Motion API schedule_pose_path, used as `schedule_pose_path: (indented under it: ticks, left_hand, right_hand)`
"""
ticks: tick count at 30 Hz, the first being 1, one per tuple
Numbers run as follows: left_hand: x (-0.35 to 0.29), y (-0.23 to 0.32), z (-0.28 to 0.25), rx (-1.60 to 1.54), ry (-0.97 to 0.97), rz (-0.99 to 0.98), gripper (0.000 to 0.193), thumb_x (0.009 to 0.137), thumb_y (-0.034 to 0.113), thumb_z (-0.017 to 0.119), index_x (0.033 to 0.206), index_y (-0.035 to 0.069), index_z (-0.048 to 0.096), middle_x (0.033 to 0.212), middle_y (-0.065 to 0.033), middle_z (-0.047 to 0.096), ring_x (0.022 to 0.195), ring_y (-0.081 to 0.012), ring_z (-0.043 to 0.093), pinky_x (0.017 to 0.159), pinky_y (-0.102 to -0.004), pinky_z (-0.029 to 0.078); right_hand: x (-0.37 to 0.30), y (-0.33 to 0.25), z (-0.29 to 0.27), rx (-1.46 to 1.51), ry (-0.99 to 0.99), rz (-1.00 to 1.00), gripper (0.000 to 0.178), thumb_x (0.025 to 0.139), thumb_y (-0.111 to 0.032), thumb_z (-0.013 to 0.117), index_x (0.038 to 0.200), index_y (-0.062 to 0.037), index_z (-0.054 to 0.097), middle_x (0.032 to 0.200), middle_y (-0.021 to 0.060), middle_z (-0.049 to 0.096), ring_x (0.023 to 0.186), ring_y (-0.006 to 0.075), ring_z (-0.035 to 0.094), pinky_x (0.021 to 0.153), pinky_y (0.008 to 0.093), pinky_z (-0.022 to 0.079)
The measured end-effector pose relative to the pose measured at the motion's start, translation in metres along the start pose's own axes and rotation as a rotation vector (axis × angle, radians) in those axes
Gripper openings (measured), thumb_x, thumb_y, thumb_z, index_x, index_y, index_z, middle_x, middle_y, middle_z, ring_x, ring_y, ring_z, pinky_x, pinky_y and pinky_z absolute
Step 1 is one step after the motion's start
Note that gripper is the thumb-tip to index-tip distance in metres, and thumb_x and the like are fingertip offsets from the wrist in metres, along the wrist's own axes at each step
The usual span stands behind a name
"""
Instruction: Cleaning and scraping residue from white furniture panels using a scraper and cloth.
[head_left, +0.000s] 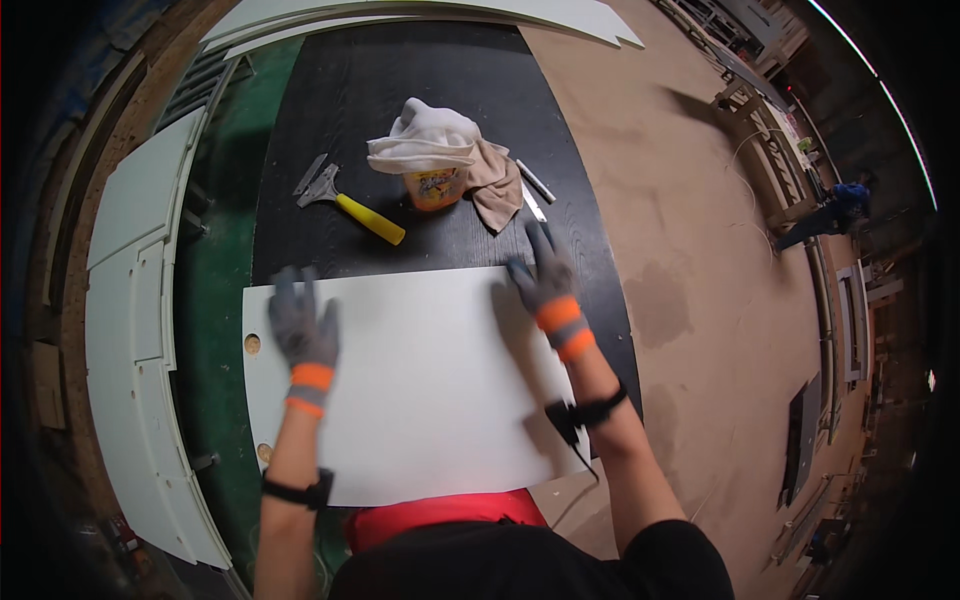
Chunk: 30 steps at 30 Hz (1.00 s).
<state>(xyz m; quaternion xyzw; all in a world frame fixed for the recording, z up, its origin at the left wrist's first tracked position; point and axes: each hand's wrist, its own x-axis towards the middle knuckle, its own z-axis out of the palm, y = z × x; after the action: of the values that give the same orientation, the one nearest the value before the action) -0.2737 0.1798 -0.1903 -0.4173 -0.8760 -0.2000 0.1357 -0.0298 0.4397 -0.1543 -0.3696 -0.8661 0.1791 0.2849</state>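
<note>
A white panel (420, 390) lies across the near end of a black wood-grained tabletop (430, 60). Two round holes show along its left side. My left hand (303, 325), in a grey glove with an orange cuff, is over the panel's far left part, fingers spread and somewhat blurred. Near the far right corner is my right hand (545, 272), gloved alike, fingers apart and nothing in them; its shadow falls on the panel. Whether either hand touches the panel, I cannot tell. Beyond lies a scraper (368, 219) with a yellow handle and metal head.
Behind the panel stands an orange-labelled container (436, 188) with a white cloth (425, 135) on top. A brown cloth (492, 185) and a white marker-like stick (535, 181) are beside it. White panels (130, 300) line the left. A person (845, 205) is far right.
</note>
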Motion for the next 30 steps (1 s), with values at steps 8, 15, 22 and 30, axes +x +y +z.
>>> schedule_pose_path:
  ticks: [8, 15, 22, 30]
  left_hand:
    - [-0.011, 0.057, 0.012, 0.123, -0.305, -0.02, 0.064, 0.093, 0.041, 0.05, 0.147, 0.011, 0.035, 0.154, -0.017, 0.028, 0.147, -0.0338, 0.014, 0.117, -0.0549, 0.005]
    - [-0.006, 0.058, 0.017, 0.09, -0.287, 0.004, 0.064, 0.093, 0.037, 0.052, 0.149, 0.012, 0.032, 0.154, -0.0156, 0.029, 0.147, -0.0324, 0.015, 0.118, -0.0542, 0.006]
    - [-0.001, 0.045, 0.014, 0.275, -0.295, -0.059, 0.06, 0.098, 0.045, 0.043, 0.15, 0.019, 0.03, 0.156, -0.0104, 0.028, 0.147, -0.0282, 0.016, 0.119, -0.0491, 0.008]
    - [-0.008, 0.048, 0.028, 0.305, -0.261, -0.026, 0.06, 0.096, 0.046, 0.046, 0.149, 0.022, 0.032, 0.154, -0.0086, 0.032, 0.146, -0.0263, 0.019, 0.119, -0.0506, 0.009]
  right_hand:
    - [0.143, 0.021, 0.1, -0.58, -0.257, 0.056, 0.084, 0.075, -0.052, 0.068, 0.145, -0.0183, 0.038, 0.142, 0.01, 0.041, 0.138, 0.0332, 0.029, 0.113, 0.0568, 0.019]
    - [0.181, 0.069, 0.092, -0.424, 0.244, -0.167, 0.038, 0.077, -0.045, 0.066, 0.09, -0.0093, 0.065, 0.085, 0.0152, 0.064, 0.088, 0.0341, 0.061, 0.083, 0.0454, 0.048]
    - [0.137, 0.006, -0.056, 0.986, 0.177, 0.059, 0.021, 0.089, -0.014, 0.067, 0.106, -0.0015, 0.065, 0.095, -0.0009, 0.064, 0.086, 0.008, 0.054, 0.079, 0.0236, 0.043]
    - [-0.074, -0.002, -0.103, 0.451, -0.161, 0.109, 0.061, 0.079, -0.016, 0.065, 0.134, 0.003, 0.048, 0.142, 0.0226, 0.045, 0.13, 0.0327, 0.046, 0.104, 0.0411, 0.04]
